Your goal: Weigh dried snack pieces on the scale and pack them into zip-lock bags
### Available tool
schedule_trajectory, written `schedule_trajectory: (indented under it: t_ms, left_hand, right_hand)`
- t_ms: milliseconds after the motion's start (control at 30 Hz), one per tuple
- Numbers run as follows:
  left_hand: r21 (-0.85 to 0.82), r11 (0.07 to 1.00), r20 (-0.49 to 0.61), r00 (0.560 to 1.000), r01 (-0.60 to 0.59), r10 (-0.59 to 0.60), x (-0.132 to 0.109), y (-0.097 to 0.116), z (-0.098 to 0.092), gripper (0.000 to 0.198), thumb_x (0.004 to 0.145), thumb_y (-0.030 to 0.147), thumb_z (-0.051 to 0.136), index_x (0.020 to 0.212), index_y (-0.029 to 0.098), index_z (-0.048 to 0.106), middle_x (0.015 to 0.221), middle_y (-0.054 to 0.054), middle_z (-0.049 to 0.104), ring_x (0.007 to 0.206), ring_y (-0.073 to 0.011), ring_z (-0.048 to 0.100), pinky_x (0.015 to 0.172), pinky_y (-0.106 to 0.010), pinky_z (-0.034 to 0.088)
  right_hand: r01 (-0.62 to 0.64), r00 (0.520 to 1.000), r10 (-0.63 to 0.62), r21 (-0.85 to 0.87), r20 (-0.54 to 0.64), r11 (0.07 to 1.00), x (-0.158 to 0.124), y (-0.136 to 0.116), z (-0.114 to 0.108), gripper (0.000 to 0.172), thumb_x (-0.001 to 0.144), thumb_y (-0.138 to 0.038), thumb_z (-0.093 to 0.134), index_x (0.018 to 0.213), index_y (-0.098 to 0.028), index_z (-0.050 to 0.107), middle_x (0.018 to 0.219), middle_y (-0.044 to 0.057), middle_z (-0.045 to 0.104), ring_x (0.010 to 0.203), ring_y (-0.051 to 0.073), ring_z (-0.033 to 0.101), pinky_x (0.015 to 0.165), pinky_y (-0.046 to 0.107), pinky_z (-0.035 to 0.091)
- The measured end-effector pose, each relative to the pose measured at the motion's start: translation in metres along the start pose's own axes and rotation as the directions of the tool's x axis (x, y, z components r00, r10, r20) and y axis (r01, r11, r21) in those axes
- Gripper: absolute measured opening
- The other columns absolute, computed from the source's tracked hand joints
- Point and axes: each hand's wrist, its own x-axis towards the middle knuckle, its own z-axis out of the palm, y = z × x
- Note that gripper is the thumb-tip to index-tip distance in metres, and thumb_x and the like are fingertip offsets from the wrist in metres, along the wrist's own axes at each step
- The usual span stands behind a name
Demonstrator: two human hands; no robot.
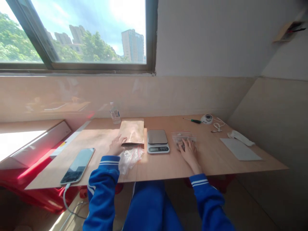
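Observation:
At the left edge of a kraft paper bag (132, 131) rests my left hand (117, 145), its fingers stretched out and touching the bag near its dark open mouth. Just below that mouth lies a heap of clear zip-lock bags (131, 158), close to my left wrist. My right hand (189, 150) lies over a clear zip-lock bag (176, 138) with dark contents, fingers spread across it; the contents are too small to make out. Between the two hands stands a digital kitchen scale (157, 138) with a bare metal plate and a small display.
A phone (78, 165) on a charging cable lies left. Behind the paper bag stands a plastic bottle (115, 114). Back right are a screwdriver (196, 121) and a white dome camera (207, 119) with its cable. A white sheet (240, 150) and a white packet (240, 138) lie right.

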Motion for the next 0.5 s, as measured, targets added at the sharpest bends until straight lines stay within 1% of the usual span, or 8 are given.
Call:
schedule_trajectory:
  t_ms: [100, 167, 233, 267, 333, 367, 433, 500]
  left_hand:
    - [-0.156, 0.981, -0.008, 0.993, -0.113, 0.114, 0.009, -0.029, 0.006, 0.038, 0.066, 0.019, 0.062, 0.103, 0.025, 0.066, 0.126, -0.008, 0.058, 0.121, -0.0284, 0.049, 0.102, -0.045, 0.038]
    - [-0.368, 0.912, -0.041, 0.983, -0.183, 0.181, 0.010, -0.041, 0.017, 0.031, 0.073, 0.027, 0.055, 0.101, 0.021, 0.068, 0.115, -0.007, 0.065, 0.116, -0.0239, 0.055, 0.098, -0.037, 0.043]
    - [-0.439, 0.886, -0.168, 0.983, -0.146, 0.079, 0.007, -0.044, 0.028, 0.031, 0.075, 0.035, 0.053, 0.100, 0.023, 0.068, 0.108, -0.005, 0.069, 0.111, -0.0238, 0.058, 0.091, -0.034, 0.047]
    - [-0.431, 0.894, -0.214, 0.977, -0.121, 0.029, 0.005, -0.043, 0.032, 0.032, 0.074, 0.037, 0.055, 0.101, 0.026, 0.068, 0.105, -0.004, 0.070, 0.107, -0.0239, 0.061, 0.087, -0.033, 0.049]
    - [-0.386, 0.915, -0.308, 0.951, -0.118, -0.007, 0.000, -0.038, 0.037, 0.032, 0.075, 0.038, 0.055, 0.103, 0.028, 0.068, 0.104, -0.004, 0.070, 0.101, -0.0238, 0.064, 0.082, -0.032, 0.050]
    - [-0.363, 0.922, -0.365, 0.931, -0.134, -0.008, -0.002, -0.034, 0.038, 0.031, 0.077, 0.038, 0.054, 0.102, 0.028, 0.069, 0.105, -0.004, 0.070, 0.100, -0.0237, 0.064, 0.080, -0.031, 0.050]
    - [-0.334, 0.925, -0.463, 0.886, -0.181, 0.006, -0.005, -0.028, 0.037, 0.028, 0.079, 0.037, 0.053, 0.097, 0.026, 0.071, 0.103, -0.004, 0.071, 0.095, -0.0229, 0.066, 0.078, -0.030, 0.051]
    - [-0.335, 0.916, -0.545, 0.839, -0.220, 0.002, -0.008, -0.024, 0.036, 0.025, 0.079, 0.038, 0.055, 0.091, 0.026, 0.073, 0.095, -0.004, 0.072, 0.088, -0.0214, 0.068, 0.077, -0.029, 0.052]
  right_hand:
    - [0.066, 0.998, -0.065, 0.147, -0.012, 0.987, 0.006, -0.024, -0.015, 0.039, 0.086, -0.030, 0.039, 0.116, -0.013, 0.058, 0.128, 0.019, 0.051, 0.123, 0.030, 0.044, 0.102, 0.052, 0.033]
    - [0.209, 0.975, -0.222, 0.333, 0.001, 0.920, -0.001, -0.061, -0.027, 0.037, 0.089, -0.028, 0.037, 0.116, -0.015, 0.059, 0.124, 0.016, 0.055, 0.119, 0.025, 0.049, 0.101, 0.044, 0.038]
    - [0.295, 0.921, -0.383, 0.508, 0.075, 0.809, -0.016, -0.108, -0.030, 0.033, 0.091, -0.027, 0.037, 0.114, -0.018, 0.060, 0.120, 0.010, 0.059, 0.113, 0.019, 0.054, 0.098, 0.036, 0.043]
    - [0.340, 0.859, -0.498, 0.590, 0.122, 0.732, -0.025, -0.133, -0.027, 0.032, 0.092, -0.024, 0.036, 0.113, -0.020, 0.060, 0.116, 0.008, 0.061, 0.110, 0.017, 0.056, 0.096, 0.033, 0.045]
    - [0.436, 0.713, -0.687, 0.677, 0.142, 0.593, -0.043, -0.179, -0.012, 0.032, 0.092, -0.017, 0.036, 0.111, -0.020, 0.061, 0.112, 0.005, 0.064, 0.108, 0.015, 0.057, 0.096, 0.030, 0.046]
    - [0.473, 0.690, -0.712, 0.663, 0.131, 0.580, -0.051, -0.198, 0.000, 0.034, 0.090, -0.014, 0.036, 0.114, -0.019, 0.060, 0.115, 0.006, 0.063, 0.111, 0.015, 0.056, 0.099, 0.031, 0.044]
    - [0.556, 0.677, -0.725, 0.560, 0.124, 0.615, -0.061, -0.227, 0.027, 0.040, 0.086, -0.007, 0.038, 0.122, -0.010, 0.054, 0.126, 0.013, 0.056, 0.120, 0.020, 0.049, 0.103, 0.034, 0.041]
    - [0.582, 0.704, -0.694, 0.439, 0.149, 0.684, -0.064, -0.246, 0.053, 0.042, 0.082, -0.002, 0.040, 0.122, -0.004, 0.053, 0.127, 0.019, 0.054, 0.122, 0.024, 0.047, 0.103, 0.038, 0.041]
